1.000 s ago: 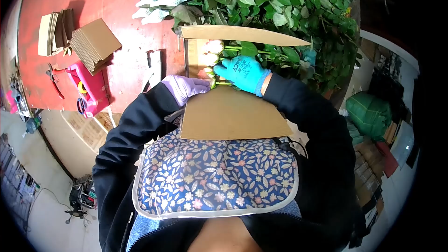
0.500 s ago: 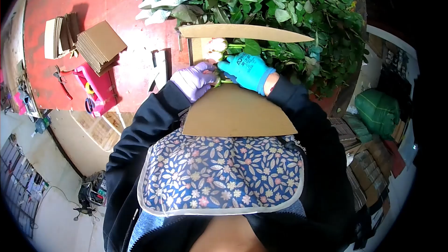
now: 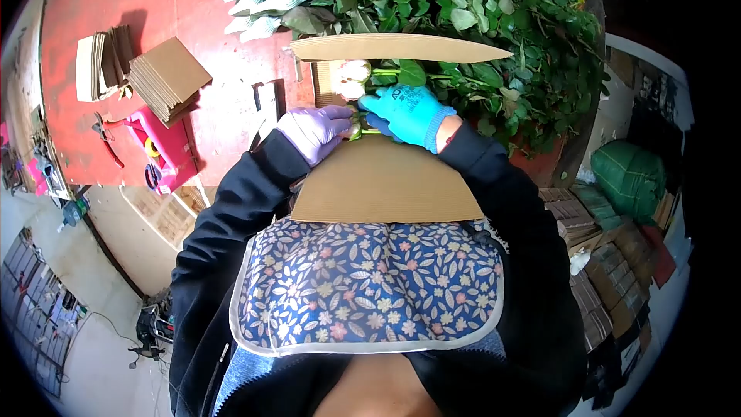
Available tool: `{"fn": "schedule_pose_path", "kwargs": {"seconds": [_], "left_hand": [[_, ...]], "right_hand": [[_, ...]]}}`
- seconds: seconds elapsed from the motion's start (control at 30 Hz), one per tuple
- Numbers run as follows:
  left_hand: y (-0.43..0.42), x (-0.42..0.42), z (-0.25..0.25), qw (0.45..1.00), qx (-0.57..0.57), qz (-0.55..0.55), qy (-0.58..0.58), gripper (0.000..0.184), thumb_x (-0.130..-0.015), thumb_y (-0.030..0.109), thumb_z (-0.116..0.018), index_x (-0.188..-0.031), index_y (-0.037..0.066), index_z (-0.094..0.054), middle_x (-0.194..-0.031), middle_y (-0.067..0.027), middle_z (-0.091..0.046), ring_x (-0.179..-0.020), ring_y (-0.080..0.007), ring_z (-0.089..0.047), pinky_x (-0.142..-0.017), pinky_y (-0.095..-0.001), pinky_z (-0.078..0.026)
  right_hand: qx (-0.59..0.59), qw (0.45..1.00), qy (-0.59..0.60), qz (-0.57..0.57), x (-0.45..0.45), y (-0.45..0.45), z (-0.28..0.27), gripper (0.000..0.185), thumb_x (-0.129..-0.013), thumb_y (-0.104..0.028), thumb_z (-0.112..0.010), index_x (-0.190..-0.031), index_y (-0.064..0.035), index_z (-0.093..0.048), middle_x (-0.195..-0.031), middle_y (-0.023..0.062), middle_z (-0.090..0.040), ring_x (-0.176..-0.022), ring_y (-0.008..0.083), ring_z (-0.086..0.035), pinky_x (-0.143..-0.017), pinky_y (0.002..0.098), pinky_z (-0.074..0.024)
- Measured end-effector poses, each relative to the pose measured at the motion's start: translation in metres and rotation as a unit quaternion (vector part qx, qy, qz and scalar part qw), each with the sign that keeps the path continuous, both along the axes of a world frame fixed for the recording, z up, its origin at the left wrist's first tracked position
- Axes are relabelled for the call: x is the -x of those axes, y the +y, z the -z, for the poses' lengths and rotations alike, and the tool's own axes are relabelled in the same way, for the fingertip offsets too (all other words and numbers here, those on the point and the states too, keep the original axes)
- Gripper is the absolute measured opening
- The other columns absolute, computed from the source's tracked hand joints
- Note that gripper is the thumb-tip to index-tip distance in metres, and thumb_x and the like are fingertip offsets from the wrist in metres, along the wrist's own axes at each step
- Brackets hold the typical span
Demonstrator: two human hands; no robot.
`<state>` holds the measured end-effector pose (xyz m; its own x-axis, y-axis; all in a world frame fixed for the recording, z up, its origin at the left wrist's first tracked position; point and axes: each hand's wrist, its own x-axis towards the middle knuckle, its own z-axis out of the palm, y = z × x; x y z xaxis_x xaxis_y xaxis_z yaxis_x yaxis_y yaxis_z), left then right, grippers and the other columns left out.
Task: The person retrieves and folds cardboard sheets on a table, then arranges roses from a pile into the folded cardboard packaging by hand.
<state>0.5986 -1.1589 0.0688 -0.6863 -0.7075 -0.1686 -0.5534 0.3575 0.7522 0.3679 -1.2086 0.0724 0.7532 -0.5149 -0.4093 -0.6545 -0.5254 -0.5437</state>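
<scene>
My left hand (image 3: pixel 315 133), in a lilac glove, is closed around the head of a rose (image 3: pixel 355 130), which its fingers partly cover. That rose's stem runs under my right hand (image 3: pixel 409 116), in a blue glove, whose curled fingers grip it; some fingertips are hidden. Pale pink roses (image 3: pixel 353 81) lie just beyond both hands, stems pointing right. Beneath is a corrugated cardboard sheet (image 3: pixel 386 185), its near part bulging toward my floral apron (image 3: pixel 370 286). The sheet's far flap (image 3: pixel 401 48) stands up behind the roses.
A heap of leafy stems (image 3: pixel 478 8) covers the far right of the red table (image 3: pixel 177 0), with white-wrapped bunches (image 3: pixel 266 11) at its left. On the left are cardboard stacks (image 3: pixel 168 77), a pink holder (image 3: pixel 166 150) and red-handled pruners (image 3: pixel 108 139).
The cardboard sheet has shifted slightly left in view, along with the roses. My left hand has moved a little left and down, its fingers still at the rose head. My right hand stays nearly in place.
</scene>
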Motion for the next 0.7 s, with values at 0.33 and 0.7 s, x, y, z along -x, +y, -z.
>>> {"fn": "schedule_pose_path", "kwargs": {"seconds": [0.33,0.7], "left_hand": [[0.007,0.002,0.01,0.996,-0.041,-0.072,0.043,0.018,-0.088,0.017,-0.061,-0.101,0.01,-0.071,-0.114,-0.0089,-0.068,-0.084,-0.0288,-0.068,-0.075,-0.035,-0.056],[0.018,0.002,0.012,0.987,-0.008,-0.138,0.079,0.013,-0.085,0.014,-0.061,-0.092,0.009,-0.069,-0.107,-0.0082,-0.071,-0.08,-0.0296,-0.068,-0.071,-0.0351,-0.055]], "right_hand": [[0.226,0.972,0.059,-0.022,0.008,0.001,0.019,0.015,-0.088,-0.02,-0.055,-0.1,-0.0108,-0.056,-0.08,0.0076,-0.062,-0.061,0.0265,-0.063,-0.047,0.04,-0.0481],[0.121,0.989,0.08,0.011,-0.001,-0.007,0.015,0.022,-0.092,-0.025,-0.057,-0.111,-0.0142,-0.058,-0.103,0.0132,-0.059,-0.084,0.0337,-0.063,-0.061,0.0483,-0.0501]]}}
